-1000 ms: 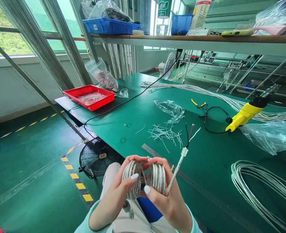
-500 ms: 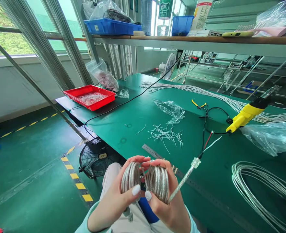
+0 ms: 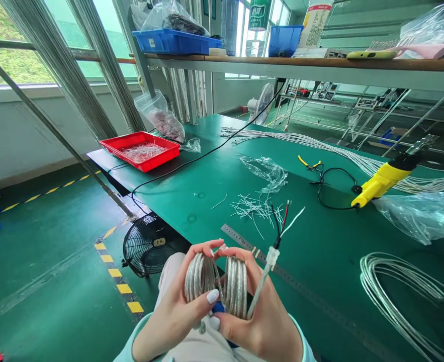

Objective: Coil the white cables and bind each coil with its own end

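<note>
A green tabletop [image 3: 214,173] spreads before the person, with a shelf [image 3: 244,63] raised above its far side. Long white cables [image 3: 320,143] run along the back. At the tabletop's left corner sits a red tray [image 3: 161,158] of thin white pieces, and a loose coil [image 3: 370,286] of clear-jacketed cable lies at the right. Behind that coil, a yellow heat gun [image 3: 382,183] rests beside crumpled clear plastic [image 3: 425,216]. A steel ruler [image 3: 240,238] lies slantwise near the front edge.

At that edge, above the lap, the left hand [image 3: 180,304] and right hand [image 3: 263,314] hold a wound cable in two side-by-side bundles. The left fingers curl over the left bundle [image 3: 198,279], thumb against its inner side; the right fingers wrap the right bundle [image 3: 236,286], thumb low beneath it. Both sets are closed only as far as the bundles allow. A strand joins the bundles. One cable end rises past the right hand, splaying black, red and white wires [image 3: 278,239]. Beyond lie scattered white snippets [image 3: 252,206].
</note>
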### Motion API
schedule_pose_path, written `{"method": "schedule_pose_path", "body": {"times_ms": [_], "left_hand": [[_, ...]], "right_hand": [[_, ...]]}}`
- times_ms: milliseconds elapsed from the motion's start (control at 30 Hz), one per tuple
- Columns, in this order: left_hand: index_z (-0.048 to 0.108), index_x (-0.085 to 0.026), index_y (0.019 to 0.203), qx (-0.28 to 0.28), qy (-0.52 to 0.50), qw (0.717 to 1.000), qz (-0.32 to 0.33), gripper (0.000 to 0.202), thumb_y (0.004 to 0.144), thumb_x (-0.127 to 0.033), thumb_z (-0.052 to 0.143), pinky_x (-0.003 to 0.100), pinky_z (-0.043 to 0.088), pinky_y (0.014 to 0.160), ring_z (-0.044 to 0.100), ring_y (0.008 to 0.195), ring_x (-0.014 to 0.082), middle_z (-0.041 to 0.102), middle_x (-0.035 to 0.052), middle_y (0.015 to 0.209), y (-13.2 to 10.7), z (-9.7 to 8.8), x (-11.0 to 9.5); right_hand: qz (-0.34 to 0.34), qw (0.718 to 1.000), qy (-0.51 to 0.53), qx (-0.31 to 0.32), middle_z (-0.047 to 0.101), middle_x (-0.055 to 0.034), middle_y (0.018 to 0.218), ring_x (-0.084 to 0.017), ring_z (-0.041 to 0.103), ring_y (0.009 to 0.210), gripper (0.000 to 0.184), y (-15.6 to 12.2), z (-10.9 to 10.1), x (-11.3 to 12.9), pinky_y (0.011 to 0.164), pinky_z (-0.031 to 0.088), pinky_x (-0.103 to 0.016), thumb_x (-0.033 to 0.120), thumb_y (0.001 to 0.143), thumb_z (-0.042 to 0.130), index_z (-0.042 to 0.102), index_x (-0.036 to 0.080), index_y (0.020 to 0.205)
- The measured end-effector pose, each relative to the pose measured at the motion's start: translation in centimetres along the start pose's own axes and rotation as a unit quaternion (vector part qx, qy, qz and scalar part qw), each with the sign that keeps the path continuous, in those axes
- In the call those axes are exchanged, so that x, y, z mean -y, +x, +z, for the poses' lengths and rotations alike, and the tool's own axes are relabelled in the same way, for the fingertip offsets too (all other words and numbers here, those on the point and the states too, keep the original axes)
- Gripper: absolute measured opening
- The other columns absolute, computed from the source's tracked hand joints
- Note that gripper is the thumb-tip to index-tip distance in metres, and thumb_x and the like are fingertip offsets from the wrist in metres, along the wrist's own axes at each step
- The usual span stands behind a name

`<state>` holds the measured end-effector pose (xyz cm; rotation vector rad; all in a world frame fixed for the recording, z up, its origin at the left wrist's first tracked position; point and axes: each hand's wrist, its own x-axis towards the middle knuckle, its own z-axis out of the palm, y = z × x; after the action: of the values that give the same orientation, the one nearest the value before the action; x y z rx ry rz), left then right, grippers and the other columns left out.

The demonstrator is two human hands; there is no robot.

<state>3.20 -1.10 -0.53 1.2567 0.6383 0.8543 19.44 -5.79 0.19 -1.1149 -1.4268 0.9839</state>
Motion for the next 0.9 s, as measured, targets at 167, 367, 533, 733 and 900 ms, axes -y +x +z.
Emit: {"method": "schedule_pose_path", "body": {"times_ms": [167,367,533,733,900], "left_hand": [[0.05,-0.037,0.123,0.065,-0.024,0.997,-0.021,0.037,0.09,-0.036,0.065,0.032,0.041,0.104,0.047,0.129,0.0253,0.049,0.0027,0.14,-0.4,0.0,-0.3],[0.051,-0.034,0.123,0.094,-0.056,0.993,-0.034,0.045,0.083,-0.039,0.072,0.03,0.048,0.091,0.059,0.108,0.0222,0.055,0.0038,0.125,0.0,0.6,-0.9],[0.055,-0.031,0.112,0.099,-0.09,0.989,-0.057,0.046,0.074,-0.035,0.081,0.027,0.049,0.081,0.059,0.088,0.0152,0.056,0.001,0.111,0.3,1.1,-1.3],[0.059,-0.027,0.1,0.033,-0.034,0.997,-0.058,0.043,0.066,-0.034,0.086,0.02,0.046,0.072,0.054,0.079,0.0123,0.057,-0.0017,0.096,0.6,1.4,-1.3],[0.062,-0.026,0.101,0.032,-0.016,0.998,-0.053,0.05,0.06,-0.035,0.089,0.027,0.048,0.085,0.057,0.097,0.0199,0.057,0.0014,0.11,1.1,1.6,-0.9]], "right_hand": [[-0.023,0.999,-0.048,-0.009,0.062,-0.0075,0.118,-0.024,0.06,0.115,0.058,0.4,0.2,0.0,0.1,0.048,-0.035,0.019,0.063,0.07,0.05,0.022,0.118],[0.025,1.0,0.016,0.008,0.066,-0.0042,0.1,-0.023,0.067,0.088,0.059,0.2,0.8,0.0,0.08,0.056,-0.034,0.021,0.057,0.067,0.052,0.021,0.114],[0.045,0.998,0.016,0.042,0.064,-0.0046,0.099,-0.025,0.066,0.088,0.069,0.4,0.7,-0.2,0.078,0.056,-0.037,0.033,0.053,0.082,0.052,0.023,0.115],[0.059,0.995,-0.059,0.055,0.046,-0.0196,0.142,-0.038,0.052,0.127,0.114,0.3,0.8,-1.3,0.106,0.044,-0.052,0.059,0.045,0.089,0.039,0.019,0.139],[0.057,0.991,-0.109,0.055,0.043,-0.024,0.146,-0.042,0.049,0.13,0.125,0.2,1.3,-1.7,0.103,0.047,-0.056,0.059,0.044,0.09,0.031,0.017,0.146]]}}
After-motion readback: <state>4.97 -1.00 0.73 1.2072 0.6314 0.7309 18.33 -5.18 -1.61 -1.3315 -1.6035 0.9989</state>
